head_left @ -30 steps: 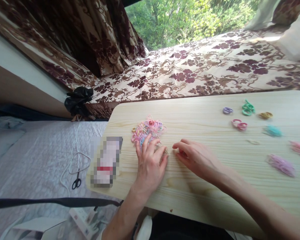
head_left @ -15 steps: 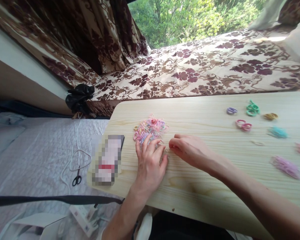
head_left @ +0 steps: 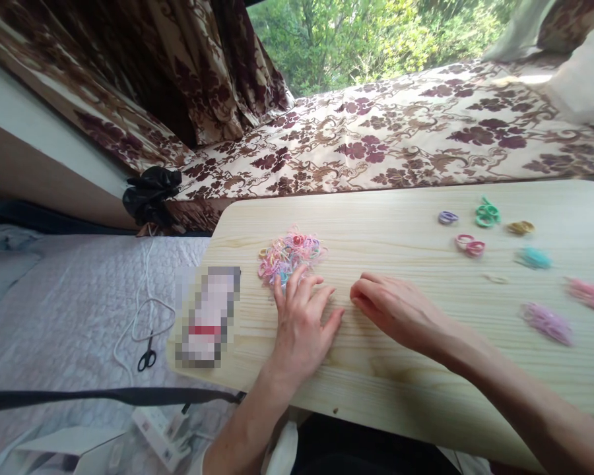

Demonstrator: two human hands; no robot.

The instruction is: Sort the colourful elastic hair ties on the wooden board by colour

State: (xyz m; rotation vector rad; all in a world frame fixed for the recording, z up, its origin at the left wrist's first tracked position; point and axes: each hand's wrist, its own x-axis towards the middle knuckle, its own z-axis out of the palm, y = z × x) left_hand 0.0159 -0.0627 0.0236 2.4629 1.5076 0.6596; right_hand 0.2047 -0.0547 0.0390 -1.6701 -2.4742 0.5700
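A mixed pile of small coloured elastic bands (head_left: 290,254) lies on the pale wooden table (head_left: 406,369). My left hand (head_left: 301,323) rests flat on the wood just below the pile, fingers spread, fingertips touching its near edge. To its right, my right hand (head_left: 396,310) lies on the table with the fingers curled together in a pinch; what they hold is too small to see. Sorted little heaps sit at the right: purple (head_left: 447,217), green (head_left: 487,214), yellow (head_left: 521,227), pink rings (head_left: 470,245), teal (head_left: 533,258), pink (head_left: 591,295) and lilac (head_left: 547,322).
A blurred-out flat object (head_left: 206,315) lies at the table's left end. Left of the table, on a quilted white cover, are black scissors (head_left: 147,358) and a white cord (head_left: 146,297). Floral fabric (head_left: 400,132) and a curtain run behind the table, under a window.
My right hand reached left toward the pile's near edge, then drew back to the right with its fingers pinched. My left hand stayed by the pile, its fingers spreading a little.
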